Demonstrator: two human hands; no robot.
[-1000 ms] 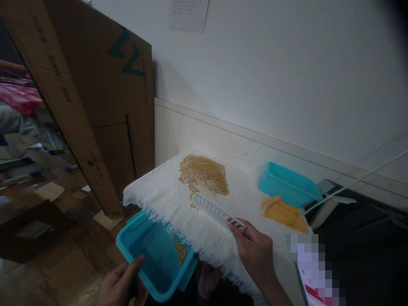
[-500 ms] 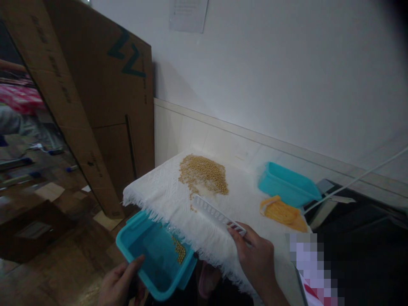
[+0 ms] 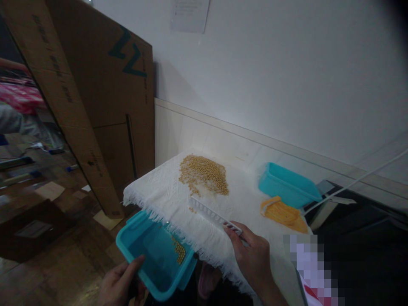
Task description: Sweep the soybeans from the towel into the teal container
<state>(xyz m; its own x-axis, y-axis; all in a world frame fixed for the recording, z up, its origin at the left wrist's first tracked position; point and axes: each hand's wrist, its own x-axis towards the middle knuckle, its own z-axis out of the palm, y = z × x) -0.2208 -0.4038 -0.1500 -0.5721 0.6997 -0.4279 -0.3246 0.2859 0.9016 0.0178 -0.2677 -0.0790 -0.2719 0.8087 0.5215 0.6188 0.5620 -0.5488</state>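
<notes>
My left hand [image 3: 123, 278] grips the near rim of a blue plastic bin [image 3: 156, 255], its thumb over the edge. The bin is tilted below the table's front edge, with some soybeans [image 3: 179, 250] gathered at its right side. In my right hand [image 3: 250, 250] is a long, narrow white plastic strip with a row of slots [image 3: 210, 213], lying low over the cloth. A few loose beans [image 3: 192, 210] are by the strip's far end. Beyond it, a spread pile of soybeans [image 3: 204, 172] lies on the white fringed cloth [image 3: 159, 182].
A second blue bin [image 3: 288, 187] stands at the table's right, with a crumpled yellow cloth [image 3: 283, 214] in front. A tall cardboard box [image 3: 117, 97] stands at the left and a white wall [image 3: 270, 72] behind. A white cable [image 3: 360, 178] crosses on the right.
My right hand has drawn the white slotted strip slightly toward me and to the left, along with a few loose beans. My left hand and the bin have stayed put.
</notes>
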